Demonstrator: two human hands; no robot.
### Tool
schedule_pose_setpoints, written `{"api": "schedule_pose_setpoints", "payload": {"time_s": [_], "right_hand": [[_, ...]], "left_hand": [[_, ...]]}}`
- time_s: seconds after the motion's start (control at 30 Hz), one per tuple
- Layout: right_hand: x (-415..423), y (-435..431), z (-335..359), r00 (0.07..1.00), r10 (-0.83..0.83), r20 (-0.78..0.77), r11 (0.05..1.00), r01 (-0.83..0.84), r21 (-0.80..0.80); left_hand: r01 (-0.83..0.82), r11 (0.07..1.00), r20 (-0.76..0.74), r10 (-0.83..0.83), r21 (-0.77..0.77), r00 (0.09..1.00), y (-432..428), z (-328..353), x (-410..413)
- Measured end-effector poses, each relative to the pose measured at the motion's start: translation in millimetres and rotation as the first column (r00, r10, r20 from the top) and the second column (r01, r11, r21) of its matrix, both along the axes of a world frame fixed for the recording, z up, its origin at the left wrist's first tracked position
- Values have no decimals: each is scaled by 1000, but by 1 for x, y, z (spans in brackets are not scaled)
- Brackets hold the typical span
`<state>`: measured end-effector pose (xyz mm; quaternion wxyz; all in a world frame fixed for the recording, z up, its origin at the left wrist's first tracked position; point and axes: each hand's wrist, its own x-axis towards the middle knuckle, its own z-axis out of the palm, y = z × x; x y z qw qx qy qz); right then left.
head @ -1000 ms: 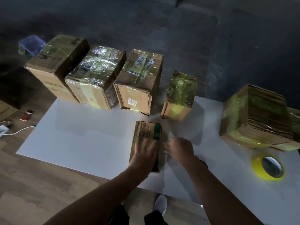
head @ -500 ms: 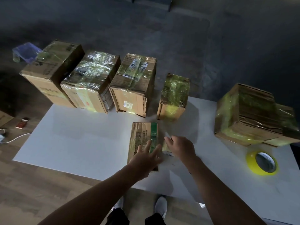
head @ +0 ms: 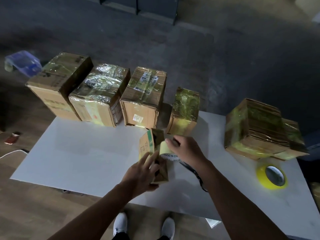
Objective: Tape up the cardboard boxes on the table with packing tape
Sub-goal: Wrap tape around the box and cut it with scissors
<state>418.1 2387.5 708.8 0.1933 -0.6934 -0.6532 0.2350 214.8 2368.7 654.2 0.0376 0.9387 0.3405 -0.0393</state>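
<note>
Small box (head: pixel 149 144): tilted, brown, green-striped.
Left hand (head: pixel 140 174): seemingly grips its near end.
Right hand (head: pixel 187 150): clamps tape roll (head: pixel 165 149) beside it.

left hand (head: pixel 140 174), right hand (head: pixel 187 149), forearms (head: pixel 97 210): bare | shoes (head: pixel 120 226): white | trousers (head: pixel 121 237): dark

A blue tub (head: pixel 22 64) is noted far left. A small red object (head: pixel 12 138), possibly a phone, and a white cable (head: pixel 10 154) are recorded on the floor (head: pixel 34 213).

A row of boxes (head: pixel 143 96) lines the tabletop's (head: pixel 78 153) upper edge, the small box (head: pixel 146 144) mid-frame, a loose tape roll (head: pixel 271 177) lower right.
</note>
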Motion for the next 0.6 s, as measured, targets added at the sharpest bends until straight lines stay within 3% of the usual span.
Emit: {"api": "schedule_pose_setpoints", "payload": {"time_s": [0.1,0.37,0.6], "right_hand": [[-5,1,2,987,35,158,999,-37,9],[-27,6,7,968,30,247,999,-37,27],[-26,5,14,988,102,112,995,-103,-3]], "left_hand": [[28,999,22,-27,-17,999,2,0,-9],[30,996,16,-31,81,999,8,0,-19],[-22,991,16,20,130,1000,7,1,-22]]}}
